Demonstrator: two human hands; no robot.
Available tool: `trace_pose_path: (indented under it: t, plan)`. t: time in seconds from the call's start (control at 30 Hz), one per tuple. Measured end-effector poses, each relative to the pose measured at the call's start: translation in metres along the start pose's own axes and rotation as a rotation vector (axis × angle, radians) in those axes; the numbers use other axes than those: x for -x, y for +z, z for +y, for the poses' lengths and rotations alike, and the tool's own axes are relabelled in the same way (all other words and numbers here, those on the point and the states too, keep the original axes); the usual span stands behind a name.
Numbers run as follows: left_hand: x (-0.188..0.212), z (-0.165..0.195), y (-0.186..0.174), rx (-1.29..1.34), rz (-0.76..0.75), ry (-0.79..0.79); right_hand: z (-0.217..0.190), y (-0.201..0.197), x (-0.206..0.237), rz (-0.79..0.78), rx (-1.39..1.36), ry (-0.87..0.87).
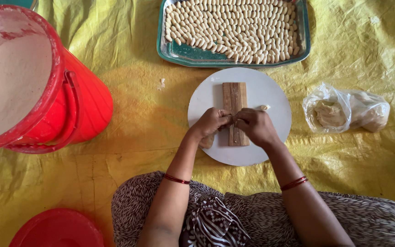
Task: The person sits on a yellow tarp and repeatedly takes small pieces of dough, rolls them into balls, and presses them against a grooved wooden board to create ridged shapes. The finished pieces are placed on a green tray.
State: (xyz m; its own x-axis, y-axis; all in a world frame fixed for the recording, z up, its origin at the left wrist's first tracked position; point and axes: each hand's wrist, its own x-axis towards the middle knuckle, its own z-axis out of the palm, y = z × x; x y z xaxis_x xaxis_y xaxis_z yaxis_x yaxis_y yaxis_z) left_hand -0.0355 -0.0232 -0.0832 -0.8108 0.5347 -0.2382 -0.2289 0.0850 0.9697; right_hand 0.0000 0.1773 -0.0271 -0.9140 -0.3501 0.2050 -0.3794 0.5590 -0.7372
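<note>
I see a ridged wooden board (235, 110), upright rectangle, flat on a white round plate (261, 91), partly under my fingers.

A crinkled yellow plastic sheet (129, 105) covers the whole floor, lit evenly by soft daylight.

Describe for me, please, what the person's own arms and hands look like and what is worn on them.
Both arms are bare, with no sleeves in view. The left hand and right hand are gloveless, and no rings are visible. Thin red bangles circle the left wrist; a few more red bangles circle the right.
</note>
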Motion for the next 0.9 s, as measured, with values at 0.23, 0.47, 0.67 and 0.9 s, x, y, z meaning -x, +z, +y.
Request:
trace_pose_path:
  t: [0.23,0.47,0.67,0.9]
  plan:
    - [-0.004,-0.007,-0.001,0.149,0.123,-0.015,0.055,-0.036,0.002,0.286,-0.738,0.204]
    - [-0.003,0.006,0.004,-0.048,0.169,-0.021,0.076,-0.051,0.008,0.514,-0.149,0.516]
    - [0.001,0.009,0.004,-0.096,0.142,0.039,0.073,-0.041,0.005,0.462,0.036,0.301]
    - [-0.02,-0.033,-0.002,0.04,0.151,0.099,0.026,-0.036,-0.007,0.373,-0.008,0.326]
